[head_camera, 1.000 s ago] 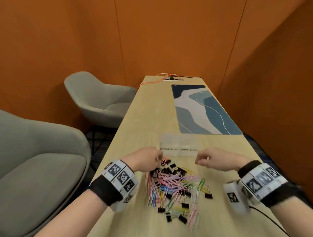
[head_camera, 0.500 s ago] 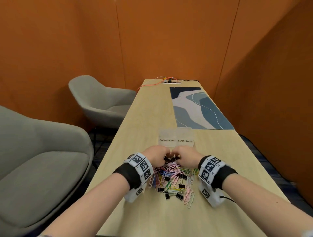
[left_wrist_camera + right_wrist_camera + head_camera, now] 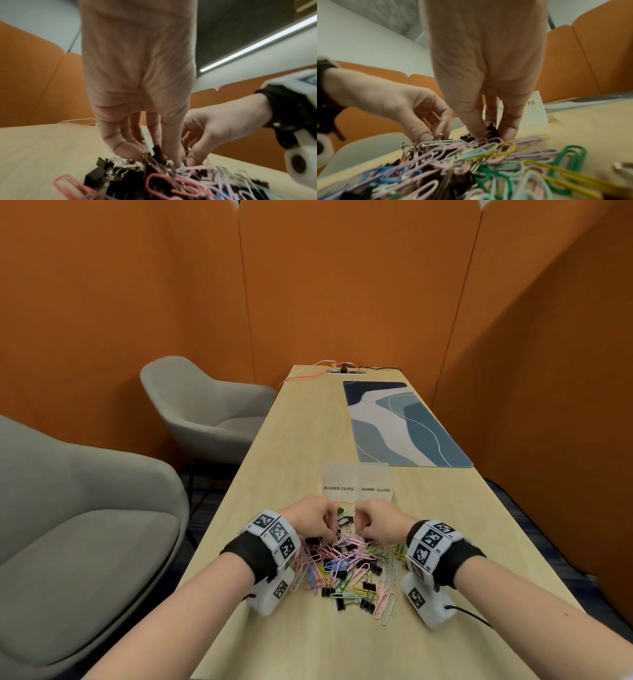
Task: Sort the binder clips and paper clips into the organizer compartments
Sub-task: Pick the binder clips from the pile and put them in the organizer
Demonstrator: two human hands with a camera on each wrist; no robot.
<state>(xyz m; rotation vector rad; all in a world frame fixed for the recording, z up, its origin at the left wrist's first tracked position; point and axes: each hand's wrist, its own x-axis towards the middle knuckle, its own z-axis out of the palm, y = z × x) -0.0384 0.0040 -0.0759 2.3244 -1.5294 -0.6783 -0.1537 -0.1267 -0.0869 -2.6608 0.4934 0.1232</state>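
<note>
A mixed pile of coloured paper clips and black binder clips lies on the table before me. Behind it stands a clear two-compartment organizer, labelled BINDER CLIPS on the left and PAPER CLIPS on the right. Both hands dig into the pile's far edge, almost touching. My left hand curls its fingers and thumb round a black binder clip. My right hand pinches another black binder clip between thumb and fingers. The paper clips spread in front of it.
The light wooden table is long and narrow. A blue patterned mat lies beyond the organizer, and a power strip with cables sits at the far end. Two grey armchairs stand left. Orange partitions enclose the space.
A second ago my right hand hovered to the right of the pile; it has moved left to meet the left hand at the pile's far edge. Both hands now pinch into the clips.
</note>
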